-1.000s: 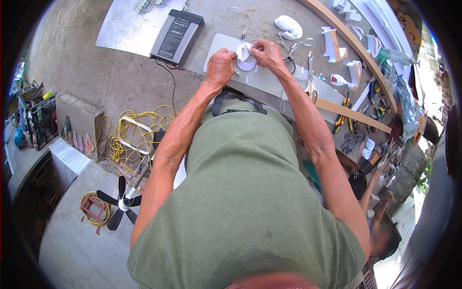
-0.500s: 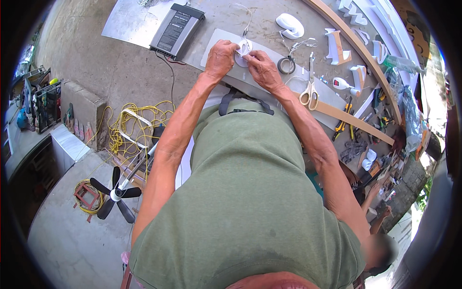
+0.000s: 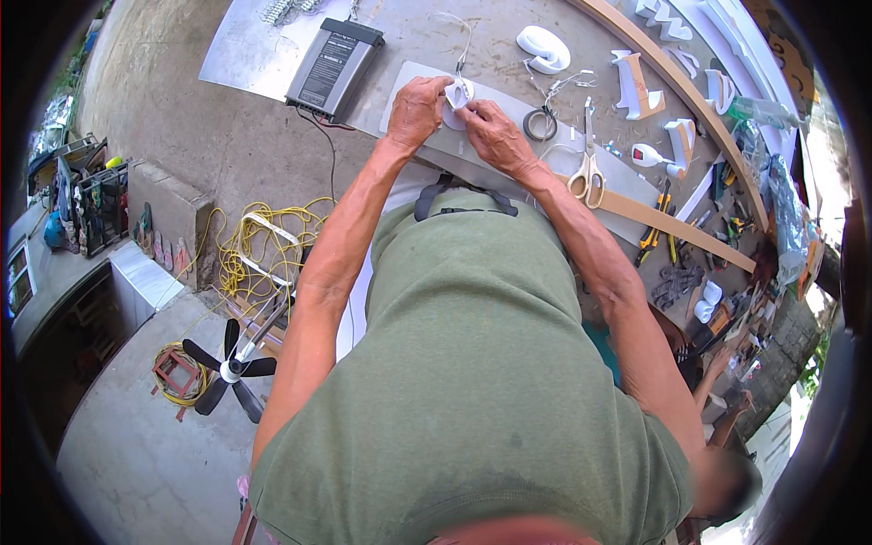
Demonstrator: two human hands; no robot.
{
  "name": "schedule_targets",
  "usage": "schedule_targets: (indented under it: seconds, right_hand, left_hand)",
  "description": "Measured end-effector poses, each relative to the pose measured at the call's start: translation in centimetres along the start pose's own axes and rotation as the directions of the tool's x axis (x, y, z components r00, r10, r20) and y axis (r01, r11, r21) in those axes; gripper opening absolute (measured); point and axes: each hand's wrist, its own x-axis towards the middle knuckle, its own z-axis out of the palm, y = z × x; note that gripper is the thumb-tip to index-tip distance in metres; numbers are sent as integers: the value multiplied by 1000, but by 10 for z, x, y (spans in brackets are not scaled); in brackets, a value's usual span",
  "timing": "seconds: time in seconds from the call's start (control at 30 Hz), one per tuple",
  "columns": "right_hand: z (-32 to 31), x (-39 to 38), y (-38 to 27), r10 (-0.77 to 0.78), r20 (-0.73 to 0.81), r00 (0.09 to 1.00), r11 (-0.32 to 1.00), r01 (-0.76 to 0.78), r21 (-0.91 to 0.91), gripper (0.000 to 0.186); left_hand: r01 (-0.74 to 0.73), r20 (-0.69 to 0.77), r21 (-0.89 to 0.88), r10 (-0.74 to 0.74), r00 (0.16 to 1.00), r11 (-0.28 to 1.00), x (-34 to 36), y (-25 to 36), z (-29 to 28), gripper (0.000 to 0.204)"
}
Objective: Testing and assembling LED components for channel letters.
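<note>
Over a flat grey strip (image 3: pixel 514 115) on the worktable, both my hands hold a small white hollow rounded piece (image 3: pixel 460 94). A thin wire runs up from its far end. My left hand (image 3: pixel 417 114) pinches its left edge with curled fingers. From the other side, the fingers of my right hand (image 3: pixel 496 136) close on its lower right edge. Small spots show inside the piece, too fine to make out. Right of my right hand lies a roll of black tape (image 3: pixel 540 124), with scissors (image 3: pixel 589 165) beyond it.
A grey metal-cased electrical box (image 3: pixel 335 69) with cables stands left of my hands. Farther right are a white ring-like piece (image 3: pixel 543 49), white-and-tan shaped pieces (image 3: pixel 639 87), a white bottle (image 3: pixel 647 155), and pliers (image 3: pixel 656 222). Another person's arm (image 3: pixel 713 372) shows at lower right.
The white piece has turned slightly between my fingers, and more of its hollow inside shows. Both hands keep their grip in nearly the same place. The whole view has shifted a little.
</note>
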Motion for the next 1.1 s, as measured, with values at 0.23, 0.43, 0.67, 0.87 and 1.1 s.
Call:
schedule_targets:
  seconds: [0.23,0.43,0.67,0.87,1.1]
  right_hand:
    - [2,0,2,-4,6,1000,1000,4,-12,49]
    - [3,2,0,33,24,999,999,-33,-23,44]
    - [2,10,7,359,-13,933,900,-343,269,28]
    - [6,15,5,319,-41,947,917,-298,264,20]
    - [13,18,7,336,-68,939,936,-326,133,12]
  left_hand:
    - [65,21,-45,-64,998,997,-1,2,-1,24]
    - [164,-26,-159,-171,985,973,-2,2,2,18]
    - [324,64,-24,-322,945,946,-13,12,-3,13]
    - [241,-17,110,-241,970,964,-31,13,1,19]
    - [197,35,142,-204,978,970,-32,19,-5,16]
